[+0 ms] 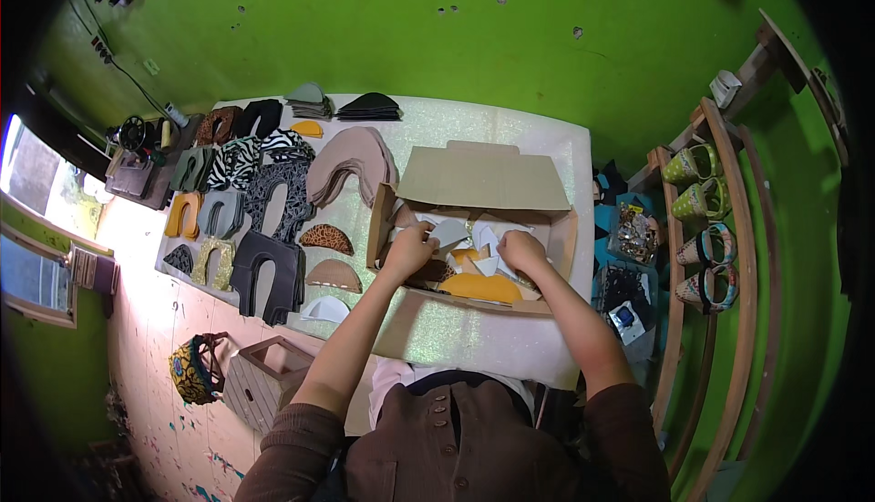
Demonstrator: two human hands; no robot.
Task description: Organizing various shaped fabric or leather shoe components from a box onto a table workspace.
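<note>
Beige cutouts [351,148] beside cardboard box [483,179], yellow piece [483,288] inside, grey piece [449,231] in left hand [412,248], right hand [522,250] of unclear hold.

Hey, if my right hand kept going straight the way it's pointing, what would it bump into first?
Probably the white scraps just ahead of your right hand, inside the box. From this one view I can't tell whether your fingers already touch them.

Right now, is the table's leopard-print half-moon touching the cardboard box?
Apart; the head view shows pale tabletop between leopard-print half-moon and cardboard box.
</note>
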